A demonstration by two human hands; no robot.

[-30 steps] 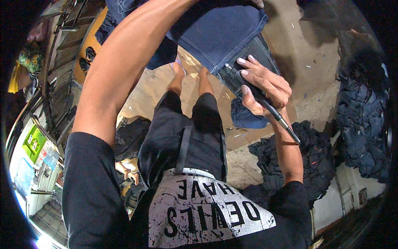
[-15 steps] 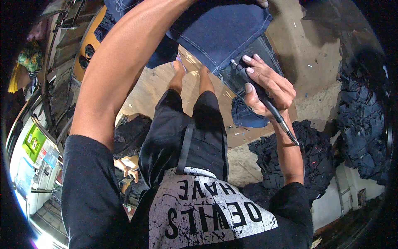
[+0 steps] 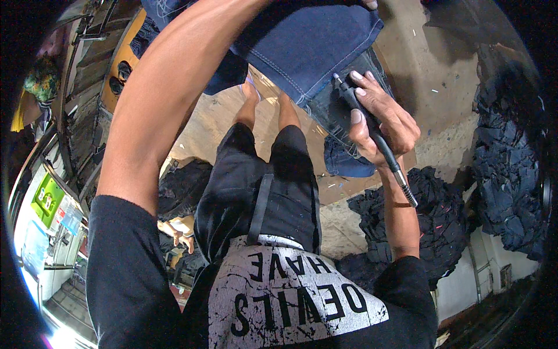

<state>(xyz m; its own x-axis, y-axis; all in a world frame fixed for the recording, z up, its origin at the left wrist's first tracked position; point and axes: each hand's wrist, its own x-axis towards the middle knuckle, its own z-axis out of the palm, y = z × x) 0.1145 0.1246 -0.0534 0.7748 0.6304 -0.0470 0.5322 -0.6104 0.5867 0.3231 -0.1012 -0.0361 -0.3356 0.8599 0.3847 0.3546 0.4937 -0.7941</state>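
Note:
My right hand [image 3: 386,119] is closed around a pen-like rotary tool [image 3: 369,122] with a black grip and a metal spring at its cable end. Its small pale tip is beside the stitched hem of a dark blue denim garment [image 3: 314,46]; I cannot tell whether they touch. The garment spreads over a dark, worn-looking surface [image 3: 331,113]. My left forearm [image 3: 174,87] reaches across to the top edge. Of my left hand [image 3: 370,4] only a fingertip shows, by the garment's upper right edge; the rest is out of frame.
Another blue denim piece [image 3: 351,163] hangs below the work. A heap of dark cloth [image 3: 430,221] sits at the lower right, with a taller stack [image 3: 508,168] farther right. More dark cloth [image 3: 186,189] lies left of my legs. Another person's hand [image 3: 185,239] shows at the lower left.
My right hand and the rotary tool have shifted slightly right, with the tip moving up and right along the hem. The left arm and the garment have barely moved.

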